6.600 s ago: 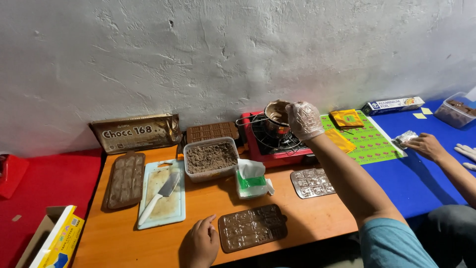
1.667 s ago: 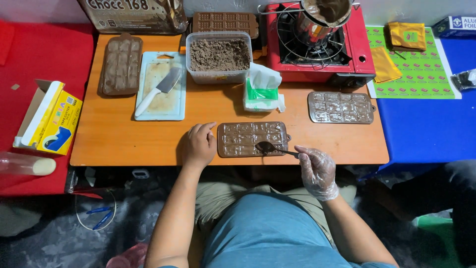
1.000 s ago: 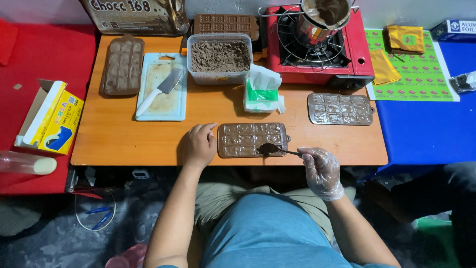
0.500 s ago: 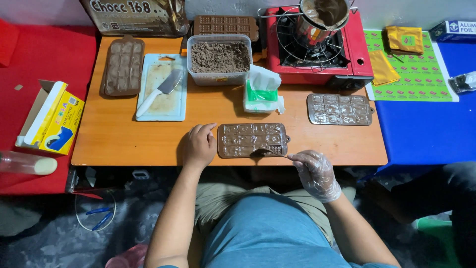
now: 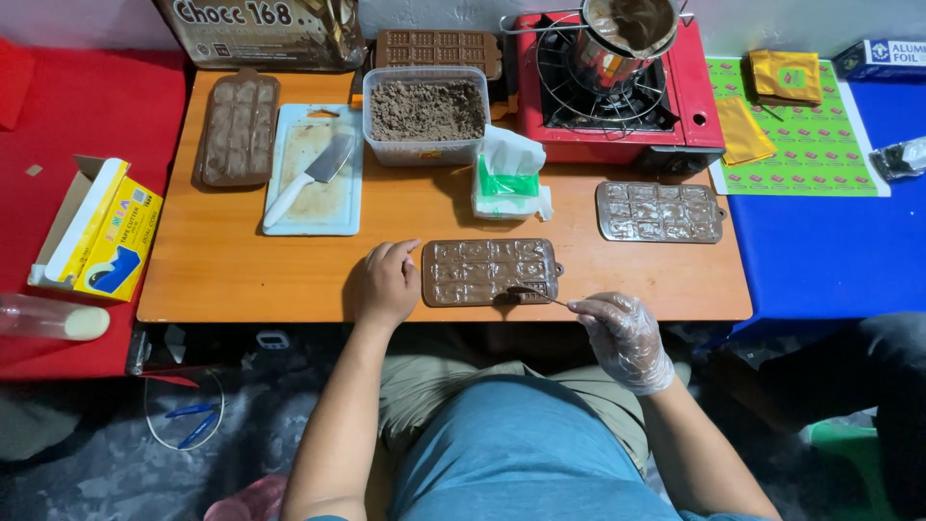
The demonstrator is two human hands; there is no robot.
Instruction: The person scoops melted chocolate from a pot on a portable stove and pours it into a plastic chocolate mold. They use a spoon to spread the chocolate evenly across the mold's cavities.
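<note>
My gloved right hand (image 5: 625, 338) pinches a small spoon (image 5: 529, 292) over the brown mold (image 5: 490, 272), my left hand (image 5: 388, 282) rests flat beside it holding nothing, and most cups look filled, I think.

Yellow-blue box (image 5: 101, 232) left; brown bag (image 5: 260, 29) behind.

Small home chocolate-making corner: low wooden table (image 5: 289, 280) against plaster wall, portable gas stove (image 5: 617, 106) with pot of melted chocolate (image 5: 632, 29), silicone moulds (image 5: 659, 211), cutting board (image 5: 313, 174), floor seating.
</note>
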